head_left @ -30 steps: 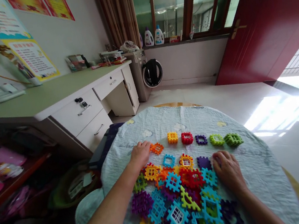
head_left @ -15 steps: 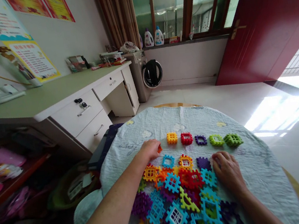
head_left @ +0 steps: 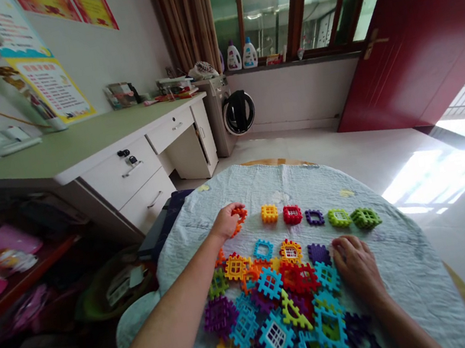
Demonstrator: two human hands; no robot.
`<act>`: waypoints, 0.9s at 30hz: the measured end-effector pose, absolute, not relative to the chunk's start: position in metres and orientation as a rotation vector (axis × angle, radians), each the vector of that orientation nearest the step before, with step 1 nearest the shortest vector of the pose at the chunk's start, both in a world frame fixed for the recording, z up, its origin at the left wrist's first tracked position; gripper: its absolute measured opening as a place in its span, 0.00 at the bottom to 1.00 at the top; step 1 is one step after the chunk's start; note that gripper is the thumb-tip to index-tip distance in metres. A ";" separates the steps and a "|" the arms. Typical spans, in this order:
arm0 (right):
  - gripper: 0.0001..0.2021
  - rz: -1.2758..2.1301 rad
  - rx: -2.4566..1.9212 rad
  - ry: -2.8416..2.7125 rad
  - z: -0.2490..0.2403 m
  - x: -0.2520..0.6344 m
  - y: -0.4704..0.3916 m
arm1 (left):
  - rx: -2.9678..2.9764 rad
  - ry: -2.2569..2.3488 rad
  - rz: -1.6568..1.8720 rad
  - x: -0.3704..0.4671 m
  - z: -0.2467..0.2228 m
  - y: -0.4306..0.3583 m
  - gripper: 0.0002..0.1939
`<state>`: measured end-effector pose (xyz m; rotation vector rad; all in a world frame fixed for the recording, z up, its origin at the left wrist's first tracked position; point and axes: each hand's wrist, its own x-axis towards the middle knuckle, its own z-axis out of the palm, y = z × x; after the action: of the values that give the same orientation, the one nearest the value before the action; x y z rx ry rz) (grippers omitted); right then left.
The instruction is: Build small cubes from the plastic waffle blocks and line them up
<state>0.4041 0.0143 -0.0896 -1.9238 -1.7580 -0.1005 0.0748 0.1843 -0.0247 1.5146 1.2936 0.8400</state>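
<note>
My left hand (head_left: 225,222) has its fingers closed round an orange block (head_left: 240,216) at the left end of a row on the cloth. To its right stand a yellow block (head_left: 269,214), a red block (head_left: 292,214), a purple frame (head_left: 314,217) and two green blocks, one light (head_left: 338,217) and one darker (head_left: 365,217). My right hand (head_left: 356,260) rests on the cloth, fingers curled loosely beside a blue piece (head_left: 327,276); what lies under them is hidden. A mixed pile of interlocking pieces (head_left: 277,337) lies between my forearms.
The pieces lie on a round table with a pale blue cloth (head_left: 411,268). A desk (head_left: 109,138) stands to the left, a washing machine (head_left: 219,117) behind it. A red door (head_left: 406,35) is at the right, and a basin (head_left: 99,287) sits low at the left.
My left hand has lifted slightly and turned, so more of the orange block shows in its fingers. My right hand stays in place. The view has shifted a little.
</note>
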 end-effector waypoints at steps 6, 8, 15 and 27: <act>0.11 -0.106 -1.928 -1.755 -0.092 0.405 0.015 | 1.291 1.312 0.940 0.041 -0.027 0.188 0.19; 0.11 -0.111 -1.929 -1.754 -0.093 0.406 0.015 | 1.429 1.360 0.863 0.035 -0.032 0.188 0.20; 0.11 -0.115 -1.915 -1.764 -0.094 0.407 0.015 | 2.146 1.417 0.439 0.043 -0.031 0.186 0.16; 0.12 -0.119 -1.945 -1.772 -0.091 0.405 0.015 | 2.764 1.117 -0.278 0.041 -0.007 0.185 0.26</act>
<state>0.4049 0.0154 -0.0912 -1.9450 -1.7718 -0.1195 0.0408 0.1846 -0.0073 2.7636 1.1173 -0.2785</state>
